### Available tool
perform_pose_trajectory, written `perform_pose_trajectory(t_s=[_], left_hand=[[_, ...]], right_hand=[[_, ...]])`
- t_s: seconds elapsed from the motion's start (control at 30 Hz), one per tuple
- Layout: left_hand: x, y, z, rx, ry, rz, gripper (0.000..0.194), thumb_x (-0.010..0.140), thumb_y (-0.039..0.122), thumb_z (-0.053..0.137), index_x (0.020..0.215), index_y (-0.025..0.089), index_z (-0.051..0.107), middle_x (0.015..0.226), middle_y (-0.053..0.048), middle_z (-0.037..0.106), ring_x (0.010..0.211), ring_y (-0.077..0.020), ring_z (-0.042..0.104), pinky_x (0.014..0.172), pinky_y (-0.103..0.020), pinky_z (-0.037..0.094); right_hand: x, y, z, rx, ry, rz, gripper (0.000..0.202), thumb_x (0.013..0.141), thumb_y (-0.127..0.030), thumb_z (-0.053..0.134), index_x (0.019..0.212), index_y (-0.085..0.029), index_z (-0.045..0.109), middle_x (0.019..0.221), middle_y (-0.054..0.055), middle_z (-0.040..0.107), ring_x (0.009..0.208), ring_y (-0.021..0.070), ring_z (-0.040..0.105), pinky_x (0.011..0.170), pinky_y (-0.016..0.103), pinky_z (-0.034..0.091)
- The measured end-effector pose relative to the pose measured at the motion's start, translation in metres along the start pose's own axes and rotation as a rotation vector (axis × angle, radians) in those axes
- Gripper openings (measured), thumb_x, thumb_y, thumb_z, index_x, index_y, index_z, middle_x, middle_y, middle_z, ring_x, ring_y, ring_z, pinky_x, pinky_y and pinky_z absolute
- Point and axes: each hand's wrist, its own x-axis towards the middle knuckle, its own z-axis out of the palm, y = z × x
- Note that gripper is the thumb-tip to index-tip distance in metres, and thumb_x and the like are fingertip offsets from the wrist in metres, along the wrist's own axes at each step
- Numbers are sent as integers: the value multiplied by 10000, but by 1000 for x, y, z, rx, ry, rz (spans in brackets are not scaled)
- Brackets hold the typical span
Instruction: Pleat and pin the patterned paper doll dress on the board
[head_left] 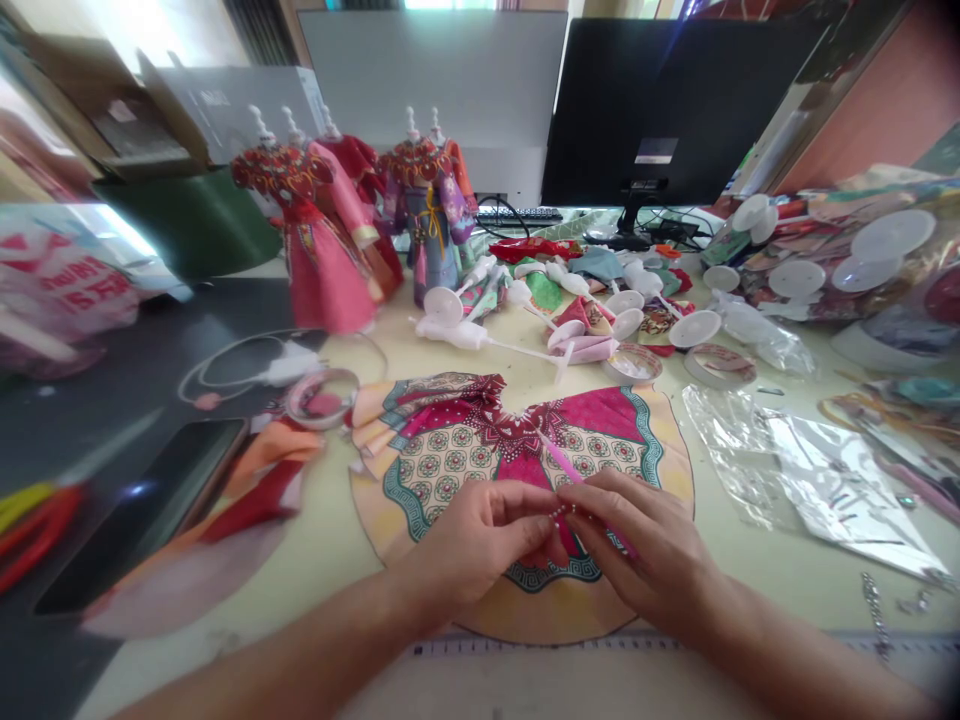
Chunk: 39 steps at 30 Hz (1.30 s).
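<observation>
A round patterned fabric piece (457, 452) in magenta, cream and teal lies on the table, its upper left part folded in pleats. Over its lower middle, my left hand (495, 535) pinches a short string of small white beads (564, 512). My right hand (645, 530) meets it there, its fingertips at the other side of the beads. A pink pen-like tool (564, 458) is also held in my right hand, its tip pointing up-left toward the fabric's dark red centre. Part of the beads is hidden by the fingers.
Small dresses on stands (326, 250) rise at the back left, before two monitors (637, 110). Tape rings (720, 366), a phone (150, 510), scissors (37, 530) and plastic bags (847, 490) lie around. A ruler (525, 645) runs along the front.
</observation>
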Motion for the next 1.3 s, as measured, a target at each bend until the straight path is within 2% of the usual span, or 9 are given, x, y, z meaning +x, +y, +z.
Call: perform_pose_trajectory(t_s=[0.17, 0.43, 0.77, 1.0, 1.17, 1.3], left_hand=[[0, -3, 2, 14, -23, 0, 257, 805, 255, 594, 1039, 169, 657, 666, -9, 644, 661, -89, 571, 677, -222, 440], [0, -5, 2, 9, -14, -23, 287, 800, 260, 593, 1069, 174, 640, 668, -9, 656, 644, -100, 579, 678, -239, 452], [-2, -1, 2, 87, -3, -20, 254, 802, 267, 591, 1031, 184, 663, 635, 0, 637, 636, -96, 582, 675, -235, 463], [-1, -2, 3, 166, -2, 1, 277, 800, 322, 585, 1014, 166, 665, 604, -4, 614, 594, -102, 558, 625, -238, 446], [-3, -3, 4, 162, -11, 3, 327, 780, 359, 605, 1034, 154, 634, 625, -19, 626, 598, -115, 562, 615, -249, 440], [-3, -6, 4, 171, 18, 37, 327, 790, 348, 595, 1059, 164, 572, 612, -4, 625, 590, -117, 560, 612, -250, 443]], right_hand=[[0, 1, 0, -119, 16, -89, 169, 840, -92, 490, 981, -127, 577, 735, 43, 557, 654, 131, 509, 574, 261, 413], [2, -1, -3, -206, 12, -137, 137, 841, -86, 475, 912, -142, 578, 638, 15, 514, 583, 121, 436, 531, 249, 377], [4, -3, -4, -193, 22, -162, 142, 835, -71, 489, 922, -145, 573, 627, 14, 530, 580, 121, 464, 541, 243, 395], [4, -3, -5, -228, -30, -220, 183, 842, -64, 439, 961, -139, 555, 617, 5, 532, 592, 128, 514, 560, 255, 430], [2, -2, -8, -230, -56, -266, 216, 815, -33, 450, 1000, -113, 527, 653, 16, 543, 611, 137, 518, 594, 282, 448], [3, -4, -8, -202, -45, -256, 181, 819, -36, 439, 941, -134, 531, 640, 5, 536, 591, 126, 515, 587, 269, 443]])
